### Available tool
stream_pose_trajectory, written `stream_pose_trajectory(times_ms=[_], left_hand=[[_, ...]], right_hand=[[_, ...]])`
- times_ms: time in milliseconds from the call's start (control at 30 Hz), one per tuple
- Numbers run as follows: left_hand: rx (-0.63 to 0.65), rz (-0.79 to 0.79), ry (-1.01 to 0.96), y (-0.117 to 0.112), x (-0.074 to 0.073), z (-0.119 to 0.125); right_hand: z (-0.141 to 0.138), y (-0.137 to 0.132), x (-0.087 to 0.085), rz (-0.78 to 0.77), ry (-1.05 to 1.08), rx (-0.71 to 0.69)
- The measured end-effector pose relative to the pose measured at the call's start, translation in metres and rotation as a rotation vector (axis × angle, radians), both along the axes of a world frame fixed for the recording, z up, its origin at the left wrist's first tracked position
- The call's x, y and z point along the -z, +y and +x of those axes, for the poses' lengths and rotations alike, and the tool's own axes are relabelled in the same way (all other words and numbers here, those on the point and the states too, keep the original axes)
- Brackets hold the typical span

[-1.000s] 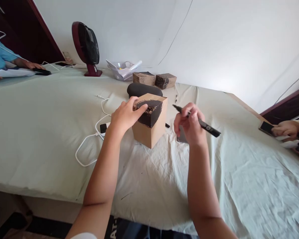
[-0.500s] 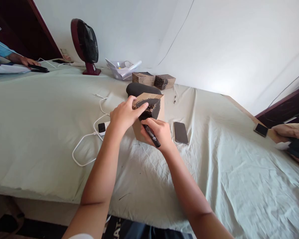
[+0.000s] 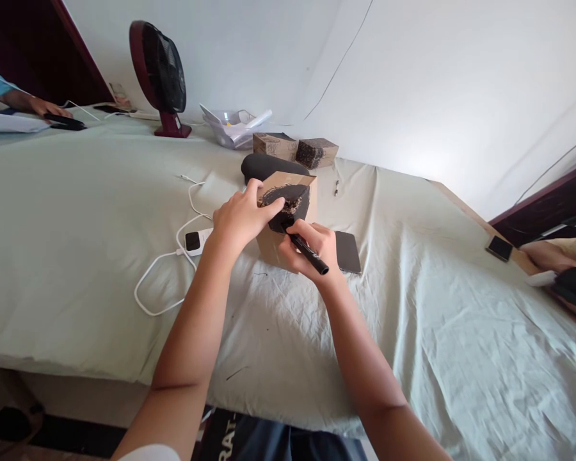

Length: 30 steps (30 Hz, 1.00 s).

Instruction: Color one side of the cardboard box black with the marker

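Note:
A brown cardboard box [image 3: 274,248] rests tilted on the cloth, with a large black marked patch across its corner. My left hand [image 3: 244,216] is closed on the box's upper left edge, its thumb lying over the black patch. In my right hand [image 3: 317,248] is a black marker [image 3: 310,255], gripped like a pen. Its tip points at the lower part of the black patch; whether it touches is hidden by my fingers. Behind the box lies a dark rounded case [image 3: 271,166]. A smartphone [image 3: 348,251] lies beside my right hand, partly covered by it.
Two more marked cardboard boxes [image 3: 274,146] stand near the wall, beside a clear plastic basket [image 3: 230,136] and a fan [image 3: 159,77]. A white power adapter [image 3: 198,241] with a cable lies at left. Another person's hand [image 3: 48,107] is at far left; another person sits at far right.
My right hand and the marker have shifted right and slightly up along the black patch, now overlapping the smartphone. My left hand keeps its hold on the box. The view has tilted slightly.

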<state>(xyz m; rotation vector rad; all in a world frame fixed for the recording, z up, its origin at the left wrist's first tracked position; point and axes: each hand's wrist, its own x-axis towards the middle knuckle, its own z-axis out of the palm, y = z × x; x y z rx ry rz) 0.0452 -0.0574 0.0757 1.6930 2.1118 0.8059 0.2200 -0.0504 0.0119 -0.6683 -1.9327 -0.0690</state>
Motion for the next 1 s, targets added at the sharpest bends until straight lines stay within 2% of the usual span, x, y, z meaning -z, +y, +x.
stream_pose_trajectory(times_ms=[300, 400, 533, 700, 1000], left_hand=[[0.011, -0.022, -0.032, 0.005, 0.004, -0.013], [0.037, -0.024, -0.063, 0.006, 0.006, -0.018], [0.127, 0.031, -0.121, 0.012, 0.014, -0.025], [0.305, 0.060, -0.201, 0.017, 0.020, -0.031], [0.383, 0.021, -0.170, 0.013, 0.015, -0.029]], right_hand=[[0.012, 0.001, -0.009, -0.006, 0.232, -0.037], [0.016, 0.004, -0.009, -0.079, 0.261, -0.067], [0.017, 0.008, -0.006, -0.222, 0.260, -0.131], [0.023, 0.019, 0.001, -0.295, 0.389, -0.175], [0.048, 0.038, -0.003, -0.177, 0.537, 0.013]])
